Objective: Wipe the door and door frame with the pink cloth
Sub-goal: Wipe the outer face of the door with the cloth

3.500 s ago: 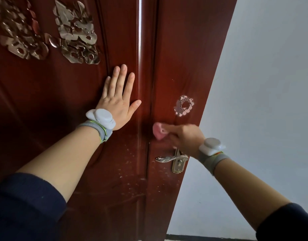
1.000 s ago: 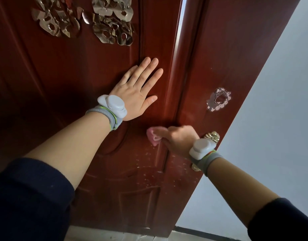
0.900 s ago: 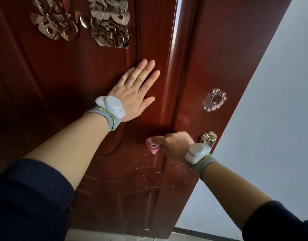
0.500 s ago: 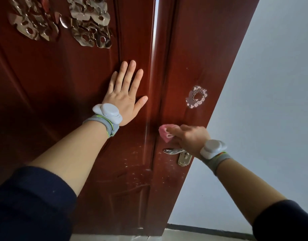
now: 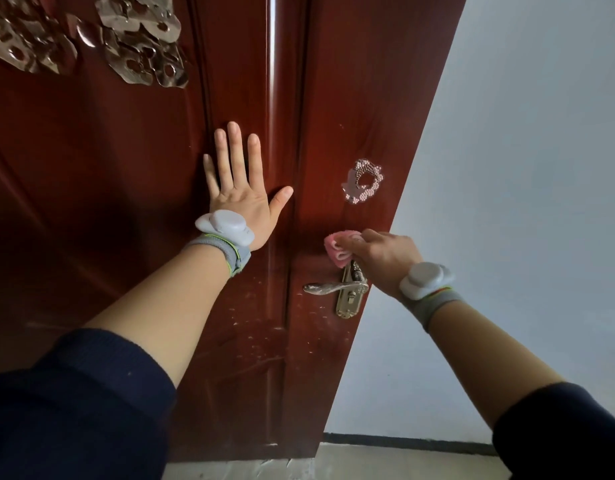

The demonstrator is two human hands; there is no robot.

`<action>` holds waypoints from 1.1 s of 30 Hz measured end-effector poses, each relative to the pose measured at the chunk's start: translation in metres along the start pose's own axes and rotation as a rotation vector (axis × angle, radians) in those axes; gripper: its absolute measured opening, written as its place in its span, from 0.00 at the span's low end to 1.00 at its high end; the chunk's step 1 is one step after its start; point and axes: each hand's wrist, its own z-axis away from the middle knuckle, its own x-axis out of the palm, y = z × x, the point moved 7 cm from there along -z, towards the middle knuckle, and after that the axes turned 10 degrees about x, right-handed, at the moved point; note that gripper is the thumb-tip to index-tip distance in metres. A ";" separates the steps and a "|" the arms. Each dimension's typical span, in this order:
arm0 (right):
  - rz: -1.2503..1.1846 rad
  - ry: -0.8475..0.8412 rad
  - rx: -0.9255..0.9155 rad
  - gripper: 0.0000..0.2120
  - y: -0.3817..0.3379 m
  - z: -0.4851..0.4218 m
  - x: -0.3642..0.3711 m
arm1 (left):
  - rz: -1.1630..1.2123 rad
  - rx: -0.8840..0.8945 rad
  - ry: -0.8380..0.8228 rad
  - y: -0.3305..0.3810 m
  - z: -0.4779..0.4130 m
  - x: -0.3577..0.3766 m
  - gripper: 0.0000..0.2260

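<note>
A dark red wooden door [image 5: 126,168] fills the left and middle of the head view. My left hand [image 5: 238,188] lies flat on it, fingers straight and spread, pressing beside a raised vertical moulding. My right hand [image 5: 382,254] grips a small bunched pink cloth [image 5: 337,249] and holds it against the door's right stile, just above the metal lever handle [image 5: 328,288]. Pale specks and smears mark the wood below the handle.
A beaded sticker [image 5: 363,181] sits on the door above the cloth. Shiny foil decorations [image 5: 139,46] hang at the upper left. A white wall [image 5: 524,202] with a dark skirting strip lies to the right, pale floor [image 5: 368,465] below.
My right hand has carried the cloth from left of the stile edge to the right, over the handle. The lever handle now shows in full. My left hand stays pressed on the door.
</note>
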 end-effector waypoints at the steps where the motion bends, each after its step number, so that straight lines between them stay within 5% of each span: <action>1: -0.005 -0.065 -0.003 0.21 -0.002 -0.004 -0.002 | 0.002 0.011 -0.002 0.000 0.001 0.000 0.38; 6: -0.184 0.032 0.255 0.18 0.027 -0.003 -0.029 | 0.011 0.017 -0.018 -0.001 0.001 0.000 0.38; 20: -0.251 -0.344 0.408 0.15 0.018 0.036 0.024 | -0.020 0.023 -0.006 -0.001 0.000 -0.003 0.37; 24: -0.540 -0.350 0.483 0.17 0.019 0.020 -0.001 | -0.008 0.031 -0.014 0.001 0.001 -0.004 0.37; 29: -0.092 -0.436 0.529 0.11 0.019 0.033 0.015 | -0.017 0.029 -0.013 0.002 0.002 -0.004 0.37; 33: -0.497 -0.448 0.490 0.07 0.006 0.025 0.001 | -0.012 0.033 -0.007 0.001 0.002 -0.003 0.37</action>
